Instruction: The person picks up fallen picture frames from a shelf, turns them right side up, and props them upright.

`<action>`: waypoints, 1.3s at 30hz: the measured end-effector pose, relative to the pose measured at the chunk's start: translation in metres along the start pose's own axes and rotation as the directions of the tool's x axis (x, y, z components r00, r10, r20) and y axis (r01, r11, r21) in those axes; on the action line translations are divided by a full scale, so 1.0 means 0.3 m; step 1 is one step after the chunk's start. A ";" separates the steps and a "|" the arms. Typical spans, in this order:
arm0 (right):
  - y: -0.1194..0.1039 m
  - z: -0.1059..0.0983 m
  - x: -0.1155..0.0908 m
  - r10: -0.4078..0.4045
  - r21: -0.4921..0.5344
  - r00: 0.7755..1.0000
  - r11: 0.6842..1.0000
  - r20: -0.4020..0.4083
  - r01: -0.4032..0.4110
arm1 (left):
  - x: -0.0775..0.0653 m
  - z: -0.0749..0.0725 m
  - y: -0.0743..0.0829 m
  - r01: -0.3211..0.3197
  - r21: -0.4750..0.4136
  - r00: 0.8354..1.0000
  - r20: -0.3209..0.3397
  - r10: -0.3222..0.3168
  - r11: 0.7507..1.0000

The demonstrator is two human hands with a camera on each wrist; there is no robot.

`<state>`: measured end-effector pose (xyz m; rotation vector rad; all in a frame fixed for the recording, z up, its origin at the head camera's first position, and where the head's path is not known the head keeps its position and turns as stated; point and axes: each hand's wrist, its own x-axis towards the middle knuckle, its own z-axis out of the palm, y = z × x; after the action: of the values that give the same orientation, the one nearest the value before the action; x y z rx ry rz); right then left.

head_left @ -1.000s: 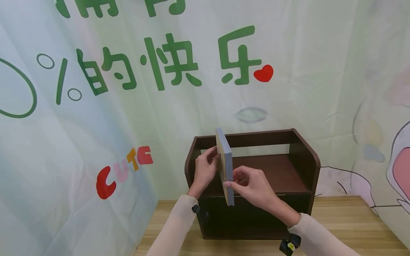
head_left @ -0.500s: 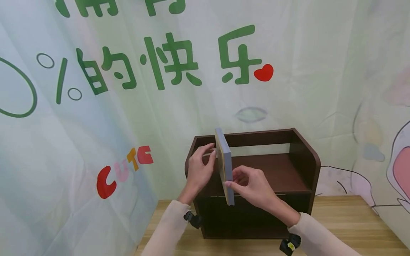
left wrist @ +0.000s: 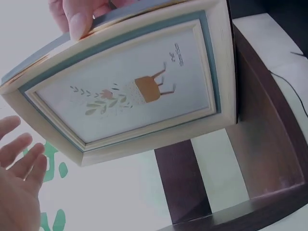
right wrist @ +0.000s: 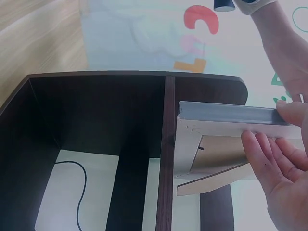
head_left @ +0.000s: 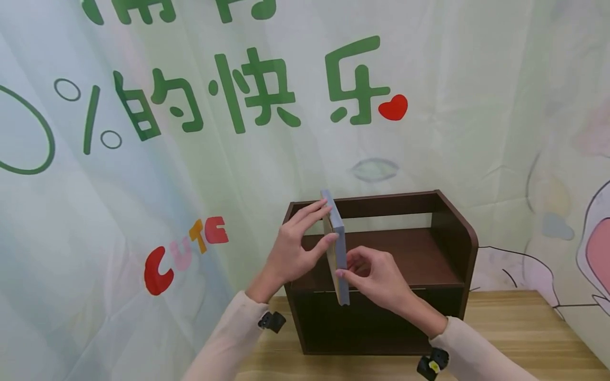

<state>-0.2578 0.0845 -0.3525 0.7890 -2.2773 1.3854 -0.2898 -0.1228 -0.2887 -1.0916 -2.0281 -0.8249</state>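
A picture frame [left wrist: 159, 144] with a cream border and blue inner line holds a print of a plant in an orange-brown pot. In the head view the frame [head_left: 340, 254] is upright, nearly edge-on, before the dark brown shelf unit [head_left: 405, 259]. My right hand [head_left: 378, 275] pinches its near edge, thumb on the side and fingers behind. On the back, a support leg [right wrist: 211, 179] sticks out in the right wrist view. My left hand [head_left: 300, 243], fingers straight, is beside the picture side; a small gap shows between its fingertips [left wrist: 36, 166] and the frame in the left wrist view.
The shelf unit stands on a wood-grain table [head_left: 524, 328], with raised sides [head_left: 455, 238] and a back rail [head_left: 391, 205]. Behind hangs a printed cloth [head_left: 286, 159] with green characters. A thin black line [right wrist: 84, 187] shows through the unit's open back.
My left hand has come away from the frame's picture side, drawn back left, and its fingers have straightened toward the upper edge. The right hand and the frame have stayed nearly still.
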 end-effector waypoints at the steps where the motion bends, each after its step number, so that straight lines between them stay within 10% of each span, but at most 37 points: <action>1: 0.001 0.000 0.000 0.000 0.000 1.000 1.000 -0.001 0.000 | 0.004 -0.002 0.001 -0.013 0.004 1.000 0.009 0.013 1.000; 19: 0.054 -0.014 -0.002 -0.035 0.004 0.995 0.999 -0.098 0.035 | 0.013 0.011 -0.008 -0.165 0.038 0.986 0.025 0.164 0.986; 26: 0.125 0.001 0.043 -0.156 -0.214 0.980 0.969 -0.126 0.127 | 0.013 0.010 -0.012 -0.151 0.035 0.988 0.014 0.151 0.988; 39: 0.189 0.088 0.062 -0.134 -0.438 0.982 0.897 -0.135 0.062 | -0.004 0.008 -0.006 -0.113 -0.001 0.994 0.011 0.113 0.994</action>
<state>-0.3082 0.0766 -0.3932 0.6082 -2.2577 0.8146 -0.2915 -0.1223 -0.2915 -1.2014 -1.9559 -0.7628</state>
